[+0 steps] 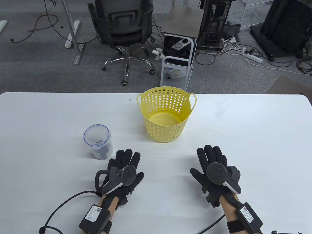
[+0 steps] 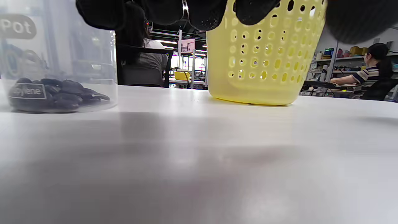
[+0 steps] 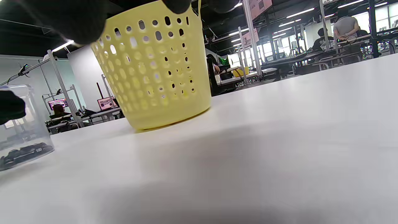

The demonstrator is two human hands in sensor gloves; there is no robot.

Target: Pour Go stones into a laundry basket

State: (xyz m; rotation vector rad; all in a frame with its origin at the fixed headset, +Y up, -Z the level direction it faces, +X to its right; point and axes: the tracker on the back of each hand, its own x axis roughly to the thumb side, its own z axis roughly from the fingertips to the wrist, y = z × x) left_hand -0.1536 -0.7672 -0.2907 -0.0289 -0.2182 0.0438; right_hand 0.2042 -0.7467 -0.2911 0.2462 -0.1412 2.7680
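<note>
Stones (image 1: 97, 141) are held in a clear jar (image 1: 97, 142) just beyond the left hand (image 1: 123, 174); the basket (image 1: 165, 114) stands ahead, between both hands. Left and right hand (image 1: 215, 171) are laid flat, fingers spread, nothing gripped. Stones could be spilled past the rim if the jar is tipped too fast.

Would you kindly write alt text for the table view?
Two gloved hands, left hand and right hand, rest open on a white table. Ahead stand an empty yellow laundry basket and, left of it, a clear jar holding black Go stones.
</note>
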